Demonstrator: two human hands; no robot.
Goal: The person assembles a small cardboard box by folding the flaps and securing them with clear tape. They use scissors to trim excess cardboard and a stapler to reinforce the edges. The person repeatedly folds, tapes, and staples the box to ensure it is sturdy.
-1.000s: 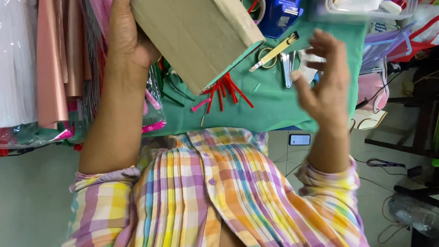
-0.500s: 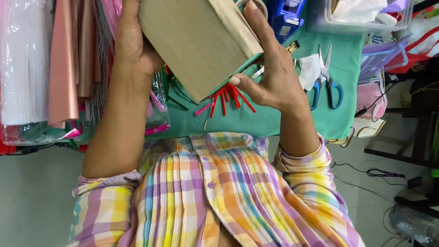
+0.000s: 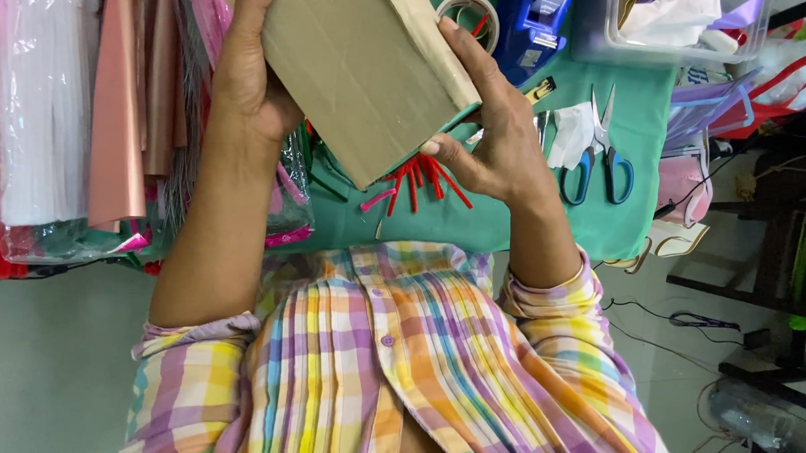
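Above the near edge of the green-covered table, a cardboard box is held up between both hands. The left hand is clamped on its left side, and the right hand grips its right edge, thumb at the lower corner. Red sticks lie on the cloth just beneath the box. Blue-handled scissors rest near the right edge.
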